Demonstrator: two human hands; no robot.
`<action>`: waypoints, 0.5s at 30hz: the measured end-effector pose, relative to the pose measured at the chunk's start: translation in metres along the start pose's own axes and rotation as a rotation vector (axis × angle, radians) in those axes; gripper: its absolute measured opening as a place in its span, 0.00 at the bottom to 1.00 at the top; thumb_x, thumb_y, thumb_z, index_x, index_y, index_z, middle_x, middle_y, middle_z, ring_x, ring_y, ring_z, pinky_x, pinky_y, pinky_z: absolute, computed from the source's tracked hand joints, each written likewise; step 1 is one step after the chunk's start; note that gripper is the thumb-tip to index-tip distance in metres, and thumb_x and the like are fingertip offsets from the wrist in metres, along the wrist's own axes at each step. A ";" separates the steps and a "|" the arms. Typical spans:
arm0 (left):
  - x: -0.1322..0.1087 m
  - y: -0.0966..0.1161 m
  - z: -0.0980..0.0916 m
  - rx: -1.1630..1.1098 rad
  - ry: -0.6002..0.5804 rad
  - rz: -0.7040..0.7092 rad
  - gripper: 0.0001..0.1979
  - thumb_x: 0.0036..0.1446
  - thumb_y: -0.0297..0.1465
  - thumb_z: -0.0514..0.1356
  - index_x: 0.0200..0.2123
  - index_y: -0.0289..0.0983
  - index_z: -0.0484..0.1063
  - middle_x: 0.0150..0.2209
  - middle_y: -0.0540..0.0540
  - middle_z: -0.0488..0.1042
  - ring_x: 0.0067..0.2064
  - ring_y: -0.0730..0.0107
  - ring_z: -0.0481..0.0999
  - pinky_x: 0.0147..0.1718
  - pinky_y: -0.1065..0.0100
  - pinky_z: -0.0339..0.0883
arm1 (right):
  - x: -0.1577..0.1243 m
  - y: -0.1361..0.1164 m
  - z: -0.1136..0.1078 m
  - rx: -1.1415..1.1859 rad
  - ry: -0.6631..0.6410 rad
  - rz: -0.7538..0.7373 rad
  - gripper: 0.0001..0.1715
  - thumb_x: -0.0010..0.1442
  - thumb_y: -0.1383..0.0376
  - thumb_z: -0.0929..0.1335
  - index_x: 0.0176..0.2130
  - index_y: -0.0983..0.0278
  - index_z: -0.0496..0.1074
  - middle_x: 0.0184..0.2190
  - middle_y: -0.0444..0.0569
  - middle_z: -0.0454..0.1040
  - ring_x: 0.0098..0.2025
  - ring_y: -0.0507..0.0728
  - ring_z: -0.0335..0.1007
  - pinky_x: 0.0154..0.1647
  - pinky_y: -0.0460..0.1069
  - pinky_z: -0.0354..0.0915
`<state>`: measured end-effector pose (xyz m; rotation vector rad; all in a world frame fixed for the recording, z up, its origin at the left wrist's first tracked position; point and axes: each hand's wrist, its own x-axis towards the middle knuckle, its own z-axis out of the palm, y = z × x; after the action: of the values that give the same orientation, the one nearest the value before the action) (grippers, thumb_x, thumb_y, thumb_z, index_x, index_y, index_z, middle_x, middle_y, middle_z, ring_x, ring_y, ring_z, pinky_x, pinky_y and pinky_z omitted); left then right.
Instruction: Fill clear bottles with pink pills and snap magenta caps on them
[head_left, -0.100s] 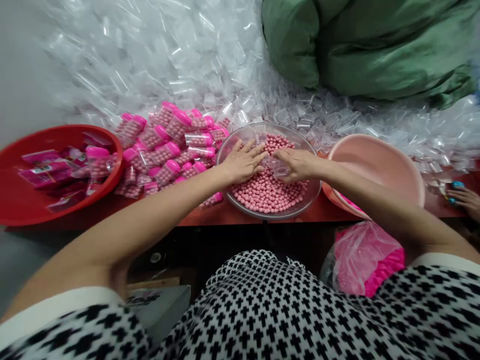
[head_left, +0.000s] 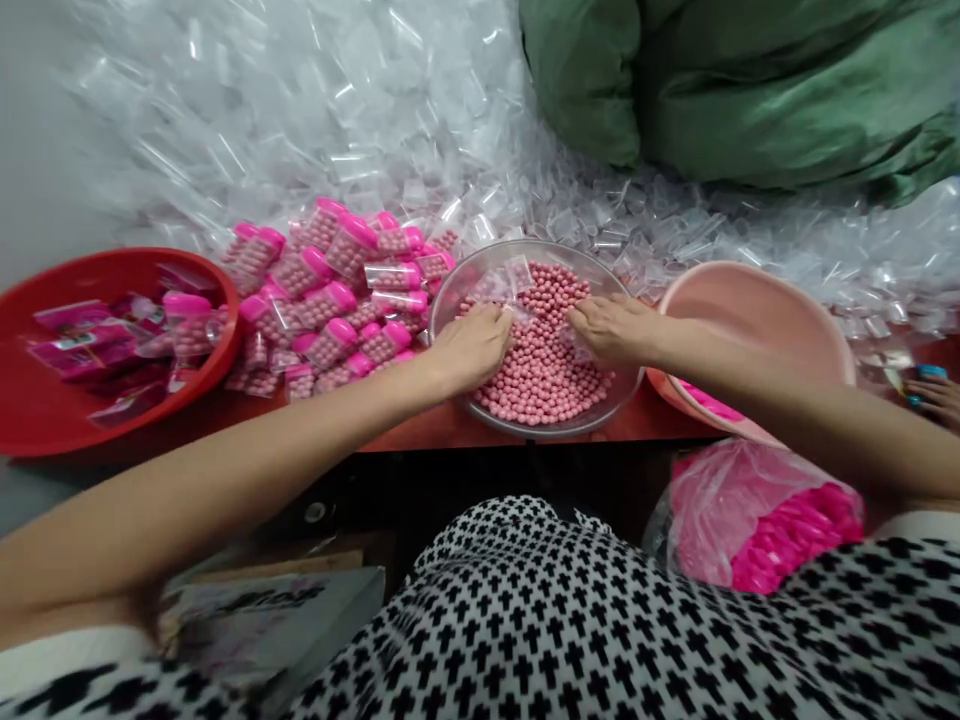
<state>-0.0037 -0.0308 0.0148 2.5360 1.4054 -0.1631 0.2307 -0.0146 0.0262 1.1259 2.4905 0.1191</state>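
Note:
A clear glass bowl (head_left: 480, 275) full of small pink balls (head_left: 544, 375) stands at the table's front edge. Both my hands are inside it. My left hand (head_left: 472, 345) rests on the balls at the bowl's left side, fingers curled down, with a small clear plastic tube (head_left: 517, 275) lying just beyond its fingertips. My right hand (head_left: 611, 328) is curled at the right side, pinching a clear tube (head_left: 581, 348) low against the balls. Left of the bowl lies a heap of filled tubes with pink caps (head_left: 337, 295).
A red basin (head_left: 45, 420) with pink packets sits at the far left, a pale pink basin (head_left: 757, 320) at the right. Empty clear tubes (head_left: 300, 100) are piled behind, under a green sack (head_left: 735, 80). A bag of pink caps (head_left: 765, 520) hangs below. Another person's hand (head_left: 934, 395) shows at the right edge.
My left hand has pulled back toward me and curled, where it lay flat with fingers stretched. My right hand has shifted slightly right, and both arms sit lower in the picture.

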 end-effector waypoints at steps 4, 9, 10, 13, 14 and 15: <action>-0.013 0.020 0.002 -0.030 -0.150 -0.096 0.22 0.70 0.34 0.49 0.60 0.28 0.66 0.61 0.27 0.64 0.59 0.42 0.72 0.59 0.51 0.65 | 0.011 -0.018 0.013 -0.093 -0.055 -0.137 0.20 0.68 0.73 0.55 0.50 0.77 0.70 0.46 0.69 0.74 0.49 0.69 0.72 0.48 0.58 0.67; 0.019 0.038 0.026 -0.379 -0.124 -0.297 0.29 0.70 0.41 0.48 0.70 0.35 0.54 0.72 0.30 0.46 0.69 0.33 0.58 0.64 0.42 0.59 | 0.041 -0.031 0.035 0.192 0.030 -0.083 0.18 0.64 0.75 0.59 0.50 0.78 0.70 0.48 0.69 0.73 0.51 0.67 0.71 0.53 0.59 0.68; 0.027 0.039 0.032 -0.453 -0.065 -0.323 0.28 0.70 0.40 0.48 0.69 0.35 0.54 0.72 0.30 0.46 0.69 0.36 0.58 0.65 0.43 0.58 | 0.048 -0.032 0.039 0.307 0.050 -0.052 0.18 0.61 0.76 0.61 0.50 0.77 0.70 0.48 0.68 0.74 0.51 0.67 0.70 0.54 0.59 0.67; 0.047 0.035 0.043 -0.625 0.219 -0.343 0.20 0.71 0.36 0.49 0.60 0.33 0.66 0.69 0.33 0.54 0.67 0.52 0.64 0.66 0.55 0.59 | 0.069 -0.038 0.045 0.791 0.126 -0.035 0.23 0.51 0.78 0.64 0.48 0.73 0.72 0.47 0.61 0.76 0.50 0.63 0.71 0.57 0.58 0.67; 0.051 0.031 0.045 -0.657 0.311 -0.332 0.18 0.70 0.36 0.49 0.56 0.33 0.69 0.66 0.34 0.58 0.65 0.55 0.66 0.66 0.57 0.61 | 0.075 -0.042 0.046 0.990 0.161 -0.043 0.24 0.49 0.78 0.64 0.47 0.71 0.72 0.46 0.57 0.77 0.49 0.62 0.72 0.57 0.57 0.67; 0.054 0.028 0.045 -0.670 0.384 -0.313 0.17 0.70 0.35 0.49 0.52 0.32 0.72 0.63 0.34 0.62 0.64 0.55 0.67 0.65 0.57 0.62 | 0.079 -0.046 0.046 1.199 0.191 -0.046 0.25 0.47 0.78 0.65 0.46 0.70 0.72 0.43 0.54 0.78 0.46 0.61 0.72 0.55 0.56 0.68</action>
<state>0.0495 -0.0122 -0.0359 1.8433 1.6297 0.6637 0.1693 0.0089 -0.0528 1.4571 2.7076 -1.5060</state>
